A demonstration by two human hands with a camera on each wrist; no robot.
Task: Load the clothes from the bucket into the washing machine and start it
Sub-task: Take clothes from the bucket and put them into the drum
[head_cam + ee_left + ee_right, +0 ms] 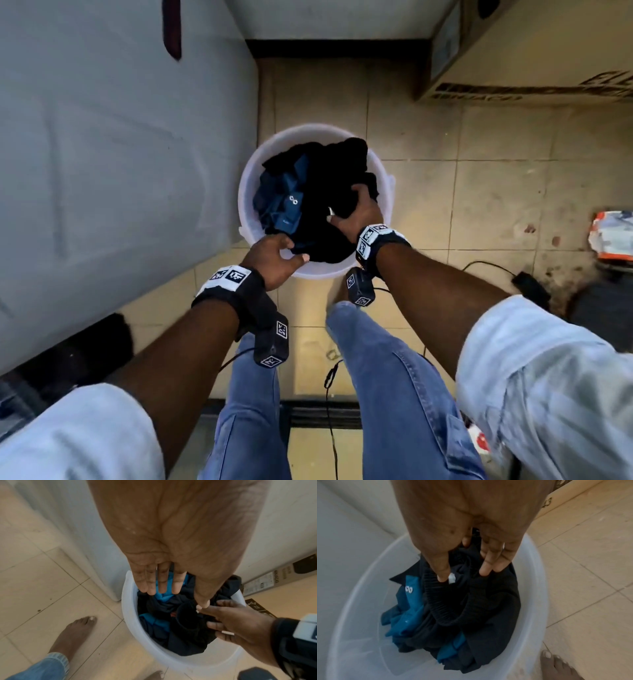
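A white plastic bucket (253, 164) stands on the tiled floor beside the white washing machine (102, 137). It holds a black garment (329, 178) and a blue garment (281, 198). My right hand (356, 209) reaches into the bucket's right side and grips the black garment (471, 601) between thumb and fingers, near its ribbed band. My left hand (277, 255) hovers over the bucket's near rim, fingers straight and holding nothing; in the left wrist view the left hand (171, 588) is spread above the clothes (163, 605).
A cardboard box (534, 51) lies on the floor at the far right. A packet (611, 236) and black cables (527, 282) lie to the right. My bare feet (73, 632) stand just before the bucket. The wall (325, 17) is behind it.
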